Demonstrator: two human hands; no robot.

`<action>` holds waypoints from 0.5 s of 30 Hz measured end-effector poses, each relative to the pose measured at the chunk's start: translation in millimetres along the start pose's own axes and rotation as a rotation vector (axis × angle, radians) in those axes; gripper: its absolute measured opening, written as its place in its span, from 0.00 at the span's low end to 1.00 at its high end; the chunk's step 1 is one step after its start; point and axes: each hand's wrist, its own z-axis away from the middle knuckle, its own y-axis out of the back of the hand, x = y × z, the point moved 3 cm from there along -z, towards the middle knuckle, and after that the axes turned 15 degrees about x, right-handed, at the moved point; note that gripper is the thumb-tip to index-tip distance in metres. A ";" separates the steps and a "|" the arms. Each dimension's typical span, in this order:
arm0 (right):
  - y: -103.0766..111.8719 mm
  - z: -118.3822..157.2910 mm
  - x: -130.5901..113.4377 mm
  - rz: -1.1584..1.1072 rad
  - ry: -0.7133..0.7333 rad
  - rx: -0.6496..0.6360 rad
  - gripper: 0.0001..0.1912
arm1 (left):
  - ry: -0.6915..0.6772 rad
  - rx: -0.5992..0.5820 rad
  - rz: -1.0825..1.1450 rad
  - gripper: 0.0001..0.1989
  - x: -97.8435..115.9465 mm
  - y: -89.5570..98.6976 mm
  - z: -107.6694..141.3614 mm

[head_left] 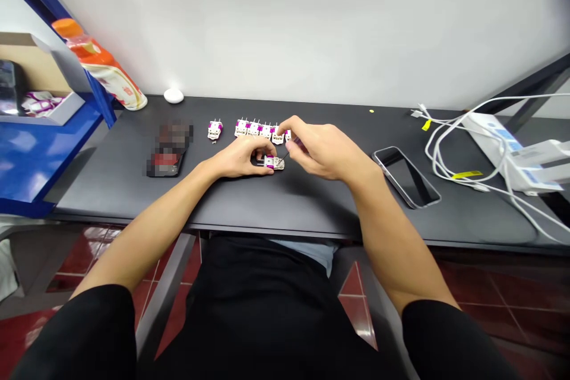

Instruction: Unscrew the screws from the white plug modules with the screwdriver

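Your left hand (243,157) pinches a pronged plug core (269,161) over the surface (267,202), fingers nearly together, likely bracing it | your right hand (324,149) fingers curled round thin-shafted tool (284,157), tip at core, probably for control

A small workshop is indicated: white-and-purple plug units (254,129) are lined up on a black bench (267,208). Similarly coloured pieces (41,105) are boxed on a blue shelf (44,151).
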 end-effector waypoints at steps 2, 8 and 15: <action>-0.5 -0.7 0.6 0.022 -0.026 -0.023 0.20 | -0.001 0.003 -0.004 0.16 -0.6 0.0 -0.1; -1.3 -0.3 -0.3 -0.001 0.006 0.014 0.18 | -0.004 -0.001 0.002 0.16 0.9 0.2 -0.1; 2.5 0.4 -0.1 -0.028 0.006 -0.010 0.18 | -0.005 0.001 0.004 0.16 -0.4 -0.4 0.3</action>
